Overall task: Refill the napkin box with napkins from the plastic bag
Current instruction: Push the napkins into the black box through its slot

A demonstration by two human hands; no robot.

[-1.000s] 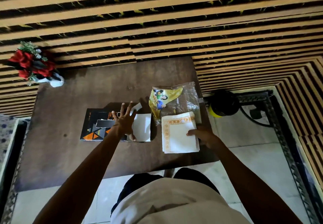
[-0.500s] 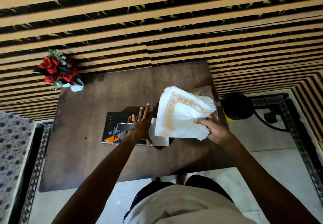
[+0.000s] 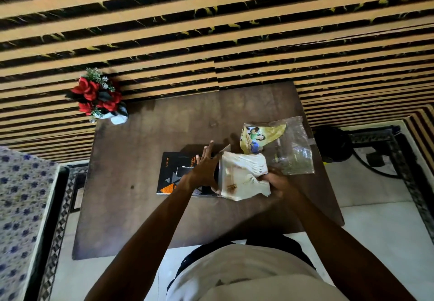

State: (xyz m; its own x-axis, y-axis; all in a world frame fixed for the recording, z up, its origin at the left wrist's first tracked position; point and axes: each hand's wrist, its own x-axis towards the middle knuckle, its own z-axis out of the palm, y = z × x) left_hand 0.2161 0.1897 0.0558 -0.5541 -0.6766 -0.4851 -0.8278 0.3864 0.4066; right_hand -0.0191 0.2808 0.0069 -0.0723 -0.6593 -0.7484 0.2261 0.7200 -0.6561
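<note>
A black napkin box (image 3: 175, 174) with orange and grey triangles lies flat on the brown table (image 3: 141, 183). My left hand (image 3: 205, 167) rests on its right end with fingers spread, at the open flap. My right hand (image 3: 277, 182) grips a stack of white napkins with an orange border (image 3: 242, 176) and holds it against the box's open right end. The empty clear plastic bag (image 3: 293, 153) with a yellow printed label lies just behind and to the right of the napkins.
A vase of red flowers (image 3: 98, 96) stands at the table's far left corner. A striped wall runs behind the table. A dark round object with a cable (image 3: 333, 143) sits on the floor at the right. A patterned cloth (image 3: 21, 207) lies at the left.
My right hand lifted the napkin stack off the table, raised it, then brought it down and left against the box's open end. My left hand stayed on the box.
</note>
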